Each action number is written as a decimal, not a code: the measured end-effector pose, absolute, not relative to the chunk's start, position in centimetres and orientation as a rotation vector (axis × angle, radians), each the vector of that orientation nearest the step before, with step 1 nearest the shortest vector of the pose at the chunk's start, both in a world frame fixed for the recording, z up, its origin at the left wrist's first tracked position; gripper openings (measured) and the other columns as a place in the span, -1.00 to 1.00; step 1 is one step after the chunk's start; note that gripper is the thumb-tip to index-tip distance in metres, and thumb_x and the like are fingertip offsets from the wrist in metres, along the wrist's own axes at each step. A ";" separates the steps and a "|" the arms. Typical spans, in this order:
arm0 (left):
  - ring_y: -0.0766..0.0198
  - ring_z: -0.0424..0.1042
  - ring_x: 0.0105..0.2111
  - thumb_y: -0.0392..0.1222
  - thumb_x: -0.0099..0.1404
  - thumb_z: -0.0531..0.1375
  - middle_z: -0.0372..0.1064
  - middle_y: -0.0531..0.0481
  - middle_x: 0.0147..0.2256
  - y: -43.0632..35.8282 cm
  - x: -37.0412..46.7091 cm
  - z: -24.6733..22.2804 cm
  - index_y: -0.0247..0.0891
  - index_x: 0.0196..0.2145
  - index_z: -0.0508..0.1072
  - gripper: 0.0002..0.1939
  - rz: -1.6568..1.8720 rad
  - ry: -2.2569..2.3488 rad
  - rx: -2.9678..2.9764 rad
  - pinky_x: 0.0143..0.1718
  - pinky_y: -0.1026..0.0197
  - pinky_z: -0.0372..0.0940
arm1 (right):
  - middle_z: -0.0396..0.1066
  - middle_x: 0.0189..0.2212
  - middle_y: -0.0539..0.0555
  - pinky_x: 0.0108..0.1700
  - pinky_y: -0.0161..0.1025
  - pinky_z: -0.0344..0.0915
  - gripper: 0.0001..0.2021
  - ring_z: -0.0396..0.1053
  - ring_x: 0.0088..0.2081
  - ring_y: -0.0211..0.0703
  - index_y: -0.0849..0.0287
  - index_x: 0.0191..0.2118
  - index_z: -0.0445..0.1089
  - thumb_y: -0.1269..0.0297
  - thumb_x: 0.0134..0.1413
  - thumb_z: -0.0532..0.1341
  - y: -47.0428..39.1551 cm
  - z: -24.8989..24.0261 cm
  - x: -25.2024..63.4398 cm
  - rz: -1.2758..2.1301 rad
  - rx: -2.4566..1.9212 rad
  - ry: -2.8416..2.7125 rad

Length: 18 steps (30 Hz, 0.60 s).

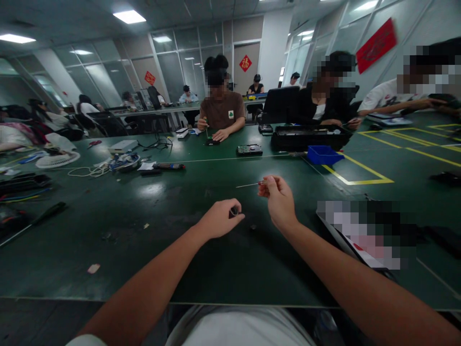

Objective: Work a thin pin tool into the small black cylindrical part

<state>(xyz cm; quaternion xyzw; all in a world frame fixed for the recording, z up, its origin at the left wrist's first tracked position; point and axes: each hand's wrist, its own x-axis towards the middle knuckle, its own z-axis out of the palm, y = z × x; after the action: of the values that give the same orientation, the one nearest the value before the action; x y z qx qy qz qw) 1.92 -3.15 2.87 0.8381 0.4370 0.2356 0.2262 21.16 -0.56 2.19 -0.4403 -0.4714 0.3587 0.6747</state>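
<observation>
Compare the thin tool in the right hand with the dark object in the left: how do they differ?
The thin tool juts beyond the right hand; the dark object sits mostly hidden in the left hand. The thin tool shows a straight shaft; the dark object, a curved edge. Both are held.

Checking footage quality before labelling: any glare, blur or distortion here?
Head view throughout: pale glare on the green tabletop; left pillar slants, likely lens distortion; red banner soft; mosaic covers much of the sheet at right; screwdriver distinct, but the dark item in the left grip is too dim to identify.
</observation>
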 end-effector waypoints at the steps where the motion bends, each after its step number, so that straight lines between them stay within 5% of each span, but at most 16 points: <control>1: 0.16 0.44 -0.24 -0.11 0.31 0.22 0.45 -0.03 -0.25 -3.4 2.4 2.7 -0.20 -0.22 0.48 -0.86 0.580 1.154 2.396 -0.17 0.13 0.32 | 0.44 -0.39 0.00 -0.31 -0.20 0.39 -0.71 0.41 -0.39 -0.21 0.08 -0.21 0.34 -0.04 0.20 0.15 -0.6 2.2 21.2 0.807 -0.989 -1.066; 6: 0.04 0.48 -0.15 -0.05 0.38 0.14 0.45 -0.11 -0.14 -4.3 4.8 1.6 -0.10 0.04 0.50 -0.68 0.260 1.085 2.676 -0.18 0.10 0.37 | 0.44 -0.40 0.00 -0.33 -0.21 0.37 -0.72 0.39 -0.40 -0.21 0.10 -0.23 0.36 -0.03 0.18 0.19 -0.6 2.2 21.0 0.826 -0.972 -1.042; 10: 0.06 0.50 -0.20 -0.06 0.38 0.12 0.47 -0.13 -0.16 -4.2 5.5 1.5 -0.12 -0.06 0.56 -0.72 0.146 1.119 2.732 -0.22 0.12 0.38 | 0.44 -0.41 -0.01 -0.34 -0.22 0.35 -0.75 0.38 -0.41 -0.22 0.10 -0.24 0.37 0.01 0.18 0.19 -0.6 2.2 21.0 0.847 -0.959 -1.049; 18: 0.19 0.49 -0.31 -0.10 0.33 0.16 0.53 -0.02 -0.29 -2.7 1.7 3.8 -0.19 -0.22 0.57 -0.80 0.620 1.244 2.226 -0.25 0.17 0.32 | 0.44 -0.42 0.01 -0.34 -0.21 0.36 -0.73 0.38 -0.41 -0.20 0.09 -0.25 0.38 -0.02 0.17 0.19 -0.6 2.1 21.0 0.872 -0.985 -1.077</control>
<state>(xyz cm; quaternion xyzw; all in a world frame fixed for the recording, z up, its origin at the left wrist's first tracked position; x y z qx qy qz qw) 1.68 -2.70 3.75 0.8201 0.4584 0.2282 0.2555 21.04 -0.64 2.13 -0.4354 -0.4758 0.3853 0.6600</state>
